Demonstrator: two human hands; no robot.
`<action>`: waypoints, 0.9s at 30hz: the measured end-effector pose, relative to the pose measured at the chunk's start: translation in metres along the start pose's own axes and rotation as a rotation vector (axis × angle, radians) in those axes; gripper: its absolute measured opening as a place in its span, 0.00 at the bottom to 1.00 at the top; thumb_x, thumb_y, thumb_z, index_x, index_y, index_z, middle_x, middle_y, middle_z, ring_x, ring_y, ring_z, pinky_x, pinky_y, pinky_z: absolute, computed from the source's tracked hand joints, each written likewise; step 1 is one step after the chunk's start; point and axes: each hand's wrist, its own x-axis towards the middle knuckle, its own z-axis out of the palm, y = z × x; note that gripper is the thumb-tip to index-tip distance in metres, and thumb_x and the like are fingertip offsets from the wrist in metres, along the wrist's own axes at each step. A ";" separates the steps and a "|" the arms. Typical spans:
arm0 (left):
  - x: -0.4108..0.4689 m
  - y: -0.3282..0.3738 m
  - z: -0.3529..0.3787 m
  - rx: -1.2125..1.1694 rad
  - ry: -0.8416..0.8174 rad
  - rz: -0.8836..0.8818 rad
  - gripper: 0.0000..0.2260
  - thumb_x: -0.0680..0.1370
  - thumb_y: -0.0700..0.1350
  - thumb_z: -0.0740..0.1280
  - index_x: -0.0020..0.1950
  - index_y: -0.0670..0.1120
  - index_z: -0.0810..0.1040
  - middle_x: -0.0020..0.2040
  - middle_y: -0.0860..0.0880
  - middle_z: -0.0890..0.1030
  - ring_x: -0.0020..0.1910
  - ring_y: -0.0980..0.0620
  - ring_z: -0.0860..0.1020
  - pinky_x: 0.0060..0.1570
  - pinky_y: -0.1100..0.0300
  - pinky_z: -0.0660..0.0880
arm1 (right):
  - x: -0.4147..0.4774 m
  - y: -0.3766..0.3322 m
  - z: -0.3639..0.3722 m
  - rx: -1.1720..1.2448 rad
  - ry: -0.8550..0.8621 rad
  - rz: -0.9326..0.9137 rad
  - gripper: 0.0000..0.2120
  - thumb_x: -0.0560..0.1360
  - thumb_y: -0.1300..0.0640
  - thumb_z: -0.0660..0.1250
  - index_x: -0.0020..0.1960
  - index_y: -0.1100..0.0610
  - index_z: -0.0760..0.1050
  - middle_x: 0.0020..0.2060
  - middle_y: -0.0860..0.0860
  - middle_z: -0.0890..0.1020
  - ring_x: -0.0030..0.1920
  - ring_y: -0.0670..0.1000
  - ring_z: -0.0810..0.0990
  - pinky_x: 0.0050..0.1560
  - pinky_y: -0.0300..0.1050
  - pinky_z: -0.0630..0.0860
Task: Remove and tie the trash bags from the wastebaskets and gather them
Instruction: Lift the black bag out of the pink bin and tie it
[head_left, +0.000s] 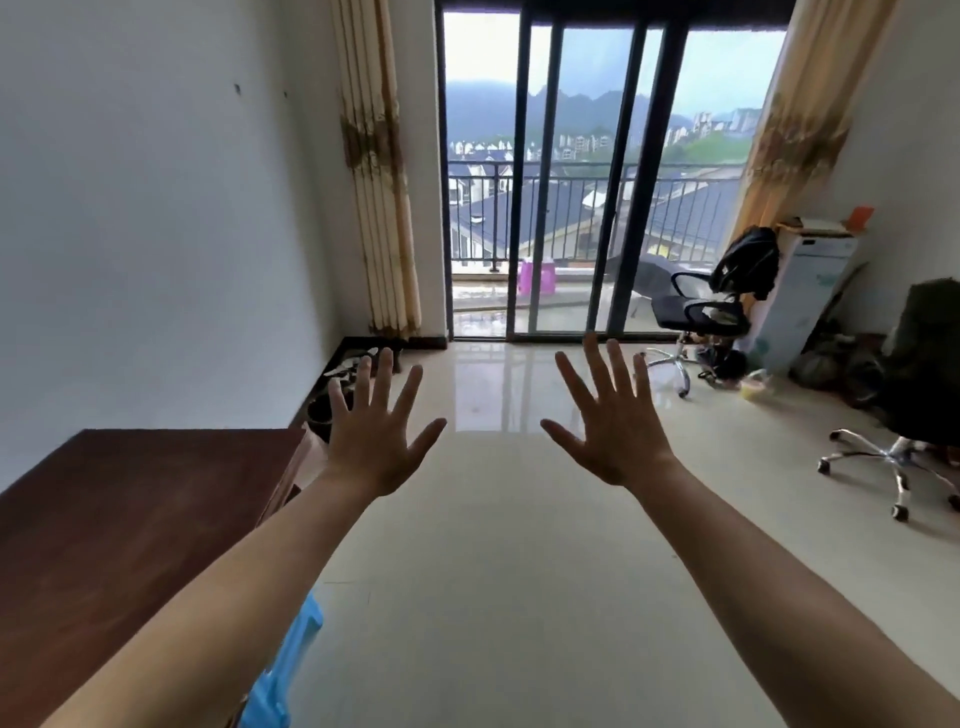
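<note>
Tiled room facing balcony doors (566, 176), left hand (375, 447) and right hand (618, 439) raised, fingers spread, empty, pointing ahead

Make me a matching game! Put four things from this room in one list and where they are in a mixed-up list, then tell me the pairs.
Things:
1. brown table
2. black office chair
3. pink stool
4. hands (left hand, right hand)

Places:
A. out on the balcony
B. spread open mid-air, holding nothing
C. near left, against the white wall
D. far right, near the glass door

Pairs: 1-C, 2-D, 3-A, 4-B
</note>
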 end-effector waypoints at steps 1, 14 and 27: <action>0.024 -0.013 0.023 -0.007 0.006 -0.036 0.36 0.78 0.71 0.41 0.82 0.54 0.42 0.81 0.44 0.38 0.80 0.40 0.41 0.74 0.32 0.45 | 0.030 0.000 0.028 0.007 -0.008 -0.023 0.39 0.78 0.30 0.46 0.81 0.49 0.41 0.80 0.58 0.40 0.79 0.63 0.43 0.76 0.67 0.46; 0.334 -0.143 0.164 -0.008 -0.096 -0.230 0.34 0.80 0.66 0.43 0.82 0.49 0.50 0.82 0.41 0.49 0.80 0.39 0.50 0.74 0.36 0.53 | 0.398 0.008 0.227 0.080 -0.009 -0.121 0.41 0.77 0.31 0.49 0.81 0.51 0.41 0.79 0.60 0.40 0.79 0.64 0.46 0.76 0.65 0.49; 0.627 -0.272 0.354 0.066 -0.296 -0.522 0.33 0.80 0.66 0.42 0.81 0.52 0.40 0.82 0.42 0.40 0.80 0.42 0.45 0.76 0.39 0.49 | 0.757 0.001 0.479 0.210 -0.158 -0.236 0.44 0.75 0.32 0.56 0.81 0.52 0.43 0.79 0.60 0.40 0.79 0.64 0.47 0.77 0.63 0.47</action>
